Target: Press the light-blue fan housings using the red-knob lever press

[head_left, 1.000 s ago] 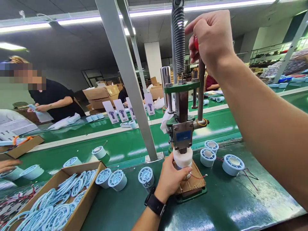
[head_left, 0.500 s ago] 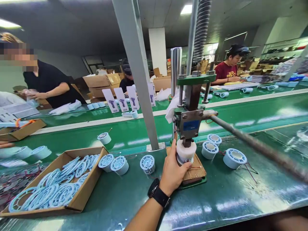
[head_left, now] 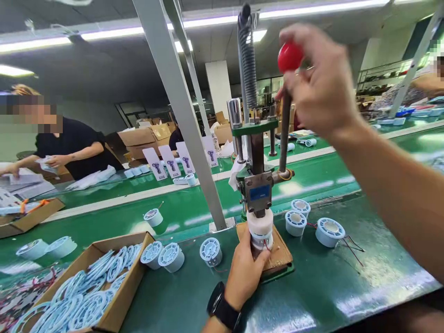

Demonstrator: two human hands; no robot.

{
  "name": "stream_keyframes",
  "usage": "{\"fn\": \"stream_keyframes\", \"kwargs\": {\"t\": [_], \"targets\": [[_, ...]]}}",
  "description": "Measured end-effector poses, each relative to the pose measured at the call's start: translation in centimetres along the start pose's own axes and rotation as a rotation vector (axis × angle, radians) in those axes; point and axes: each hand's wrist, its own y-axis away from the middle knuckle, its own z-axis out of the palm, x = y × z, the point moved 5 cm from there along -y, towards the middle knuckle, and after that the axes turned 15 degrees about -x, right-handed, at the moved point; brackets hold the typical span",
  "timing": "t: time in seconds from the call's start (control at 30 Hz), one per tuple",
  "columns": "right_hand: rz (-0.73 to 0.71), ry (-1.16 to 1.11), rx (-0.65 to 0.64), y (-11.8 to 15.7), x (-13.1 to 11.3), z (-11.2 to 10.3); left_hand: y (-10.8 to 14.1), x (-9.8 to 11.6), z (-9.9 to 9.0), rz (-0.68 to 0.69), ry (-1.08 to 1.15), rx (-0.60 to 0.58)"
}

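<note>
My left hand (head_left: 243,273), with a black watch on its wrist, has thumb and fingers closed around a light-blue round housing (head_left: 258,242) with a red wire. That housing stands on the wooden base (head_left: 281,259) of a hand press (head_left: 257,187), right beneath the press's white plastic block (head_left: 261,223). Whether block and housing touch, I cannot tell. Up at the right, my right hand (head_left: 321,83), slightly blurred, grips the press lever (head_left: 285,132) at its red ball knob (head_left: 290,57). The lever points nearly straight up.
Similar blue housings (head_left: 330,232) with wires stand right of the press, and more (head_left: 210,252) stand left. A cardboard box (head_left: 133,282) holds blue rings. A grey post (head_left: 187,120) rises beside the press. Beyond the green conveyor (head_left: 315,169) a person (head_left: 72,143) works.
The lever has swung from pointing right and down to upright, and my right hand has come into view holding it. My left hand stays at the housing. The view has tilted upward.
</note>
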Motion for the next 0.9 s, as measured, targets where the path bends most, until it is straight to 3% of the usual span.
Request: {"fn": "stream_keyframes", "kwargs": {"t": [0.07,0.1,0.17,0.2,0.27,0.33,0.43,0.57,0.67,0.8,0.87,0.9], "targets": [[-0.013,-0.045,0.051,2.8,0.0,1.4,1.8,-0.1,-2.8,-0.043,-0.124,-0.025],[0.02,-0.09,0.104,5.4,0.1,2.5,2.5,-0.2,-5.0,-0.088,-0.244,-0.008],[0.129,-0.24,0.244,12.2,0.6,5.6,3.4,-0.8,-11.2,-0.216,-0.541,0.076],[0.22,-0.297,0.248,15.8,0.8,7.8,3.4,-1.2,-14.7,-0.276,-0.642,0.129],[0.404,-0.345,0.102,21.9,1.0,12.7,2.7,-2.7,-21.7,-0.402,-0.727,0.2],[0.534,-0.349,-0.127,25.8,1.1,17.1,1.5,-4.7,-27.3,-0.54,-0.789,0.201],[0.561,-0.364,-0.3,27.6,1.3,20.3,0.3,-7.9,-31.6,-0.685,-0.849,0.144],[0.518,-0.338,-0.292,27.1,2.0,20.4,-0.5,-10.4,-31.7,-0.769,-0.876,0.067],[0.529,-0.348,-0.293,27.2,2.4,20.3,-1.8,-9.6,-30.8,-0.755,-0.892,0.038],[0.676,-0.465,-0.336,28.0,2.8,20.8,-2.3,-4.0,-28.5,-0.582,-0.935,0.083],[0.75,-0.54,-0.317,28.4,2.9,21.1,-0.6,-0.5,-25.4,-0.448,-0.934,0.049],[0.768,-0.571,-0.298,28.6,3.0,21.2,0.6,0.8,-22.9,-0.382,-0.92,-0.026]]}}
